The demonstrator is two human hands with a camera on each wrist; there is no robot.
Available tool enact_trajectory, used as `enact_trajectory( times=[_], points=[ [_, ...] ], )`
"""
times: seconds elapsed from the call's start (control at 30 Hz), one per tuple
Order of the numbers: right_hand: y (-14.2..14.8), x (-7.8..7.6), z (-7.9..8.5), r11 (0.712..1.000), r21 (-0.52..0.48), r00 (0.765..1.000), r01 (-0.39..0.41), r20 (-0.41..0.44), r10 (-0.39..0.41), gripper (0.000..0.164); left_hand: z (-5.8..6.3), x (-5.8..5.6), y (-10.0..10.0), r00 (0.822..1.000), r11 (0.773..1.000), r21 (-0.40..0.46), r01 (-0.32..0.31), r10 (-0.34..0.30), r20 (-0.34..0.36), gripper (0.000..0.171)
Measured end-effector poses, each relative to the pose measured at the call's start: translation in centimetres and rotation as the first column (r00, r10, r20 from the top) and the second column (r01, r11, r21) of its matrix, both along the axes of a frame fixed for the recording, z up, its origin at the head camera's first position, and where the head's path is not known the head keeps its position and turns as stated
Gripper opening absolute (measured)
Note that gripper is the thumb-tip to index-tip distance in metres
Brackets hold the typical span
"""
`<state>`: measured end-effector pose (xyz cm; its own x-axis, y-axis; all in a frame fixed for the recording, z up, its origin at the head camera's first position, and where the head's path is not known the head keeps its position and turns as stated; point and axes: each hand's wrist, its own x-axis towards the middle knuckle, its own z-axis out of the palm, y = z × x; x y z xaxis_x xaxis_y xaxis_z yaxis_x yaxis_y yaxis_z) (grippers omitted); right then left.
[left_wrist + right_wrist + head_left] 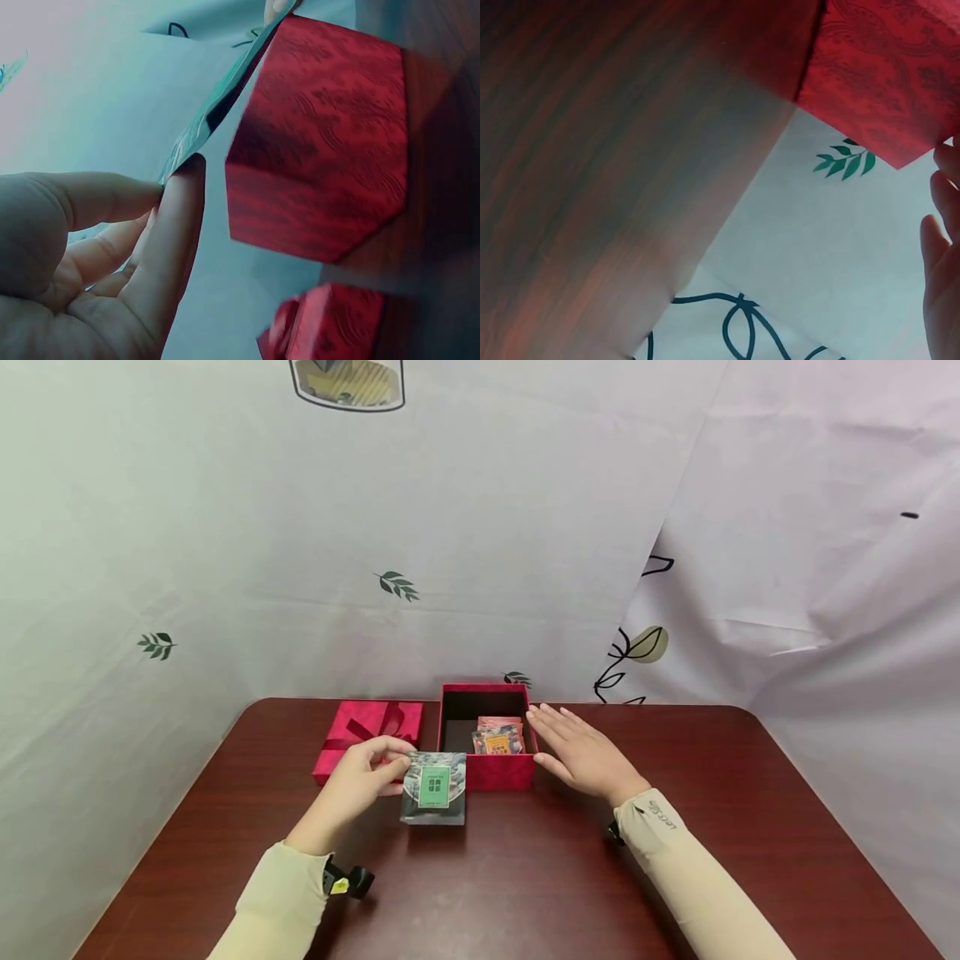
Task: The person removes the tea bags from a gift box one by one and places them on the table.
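My left hand point(351, 789) pinches a dark tea sachet point(434, 787) with a green label by its left edge, thumb on one side and fingers on the other. The sachet is held up in front of the left part of an open red box point(497, 772), hiding its front left corner. Inside the box, toward its right side, stand a few small tea sachets point(497, 742) with orange and reddish faces. Fingers fairly straight, my right hand point(588, 758) rests against the box's right wall. The left wrist view shows the sachet point(214, 105) edge-on beside the box point(322, 127).
Left of the box lies its red lid point(360, 731) with a ribbon bow, partly behind my left hand. Both stand near the back edge of a dark brown wooden table point(525, 877). A pale printed cloth point(480, 527) hangs behind.
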<state>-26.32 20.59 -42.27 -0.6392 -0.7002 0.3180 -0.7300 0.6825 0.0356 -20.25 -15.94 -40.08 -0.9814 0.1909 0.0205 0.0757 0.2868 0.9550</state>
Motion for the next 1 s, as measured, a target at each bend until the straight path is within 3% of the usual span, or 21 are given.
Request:
enact_trajectory(
  times=[0.17,0.33,0.67,1.0],
  points=[
    [0.1,-0.1,-0.2,1.000,-0.018,1.000,-0.017,-0.023,0.017,0.073,-1.0,0.3,-1.3,0.999,1.000,-0.009,0.020,-0.020,0.032,0.025],
    [0.2,-0.1,-0.1,1.000,-0.015,0.999,-0.018,-0.041,0.017,0.067,-2.2,0.4,-2.6,0.997,1.000,-0.002,0.030,-0.029,0.066,0.024],
    [0.2,-0.1,-0.3,1.000,-0.009,1.000,-0.009,-0.028,0.008,0.066,-4.0,0.5,-4.1,0.991,0.999,-0.045,-0.015,0.021,0.135,0.023],
    [0.3,-0.3,-0.6,0.999,-0.036,0.998,-0.039,-0.041,0.038,0.070,-5.2,0.1,-4.5,0.989,0.993,-0.101,-0.059,0.072,0.127,0.016]
  ],
)
